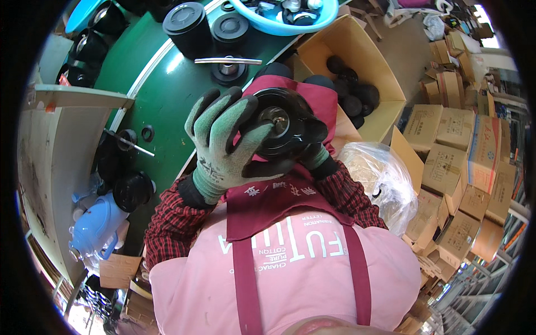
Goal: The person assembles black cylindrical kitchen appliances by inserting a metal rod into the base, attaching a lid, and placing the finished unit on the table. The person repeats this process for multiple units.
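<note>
A glossy black round part (298, 114) with a raised spout-like side is tilted in front of my apron. A ring with a small metal fitting (279, 124) sits at its middle. My left hand (226, 139), in a grey-green glove with black fingers, reaches over it from the left; its index finger touches near the ring and its thumb lies along the lower edge. My right hand (319, 157), gloved alike, grips the part from the right and below, with most of its fingers hidden. Beyond them, a metal tube (245, 61) crosses above a black disc-shaped piece (228, 73) on the green bench (167, 78).
Black lidded cylinders (187, 28) and a blue basin (329, 19) of parts stand farther off. An open cardboard box (385, 84) holds black round pieces. Clear plastic (391, 178) and stacked cartons (446, 167) are at right; a pale blue kettle (97, 223) is at left.
</note>
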`<control>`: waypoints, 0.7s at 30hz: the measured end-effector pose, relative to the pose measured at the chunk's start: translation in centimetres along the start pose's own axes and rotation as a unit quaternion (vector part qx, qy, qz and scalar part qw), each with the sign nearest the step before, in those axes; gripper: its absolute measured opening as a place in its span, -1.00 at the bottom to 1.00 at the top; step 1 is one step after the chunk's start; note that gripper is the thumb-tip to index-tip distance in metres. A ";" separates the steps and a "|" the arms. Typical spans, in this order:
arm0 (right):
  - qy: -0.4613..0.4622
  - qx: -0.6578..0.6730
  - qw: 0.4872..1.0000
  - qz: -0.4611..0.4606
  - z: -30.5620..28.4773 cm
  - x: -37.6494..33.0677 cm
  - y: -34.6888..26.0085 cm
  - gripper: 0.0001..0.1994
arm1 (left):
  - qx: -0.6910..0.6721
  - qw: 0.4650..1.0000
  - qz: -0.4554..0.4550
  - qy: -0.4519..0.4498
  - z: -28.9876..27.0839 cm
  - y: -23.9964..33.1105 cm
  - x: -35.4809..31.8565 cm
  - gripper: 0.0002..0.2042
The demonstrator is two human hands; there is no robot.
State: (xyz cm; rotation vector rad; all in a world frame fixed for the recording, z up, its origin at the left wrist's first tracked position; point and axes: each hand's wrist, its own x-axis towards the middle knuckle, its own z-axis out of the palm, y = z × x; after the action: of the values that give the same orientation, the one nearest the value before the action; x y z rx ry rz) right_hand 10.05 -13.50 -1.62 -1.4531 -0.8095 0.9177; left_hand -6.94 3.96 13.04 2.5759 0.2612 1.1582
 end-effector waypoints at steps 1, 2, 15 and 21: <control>-0.012 -0.057 0.998 0.000 -0.9 -0.6 2.7 -0.31 | 0.003 1.000 0.002 -0.005 -0.3 0.2 -0.1 -0.40; -0.022 -0.008 1.000 0.001 -0.6 -1.0 2.5 -0.32 | 0.000 1.000 0.005 -0.010 -0.6 0.3 0.0 -0.42; -0.076 0.526 0.839 0.119 1.9 -1.3 0.6 -0.35 | -0.056 0.998 0.003 0.034 -1.0 2.1 -1.9 -0.44; -0.048 0.327 0.943 0.031 2.5 -2.4 1.3 -0.30 | -0.057 0.997 0.027 0.045 -1.0 2.0 -1.6 -0.49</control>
State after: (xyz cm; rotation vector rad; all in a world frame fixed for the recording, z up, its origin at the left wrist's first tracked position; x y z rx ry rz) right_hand 6.73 -14.63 -2.73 -0.8567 -0.4566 1.1738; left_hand -8.66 1.82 13.29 2.4498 0.1420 1.2712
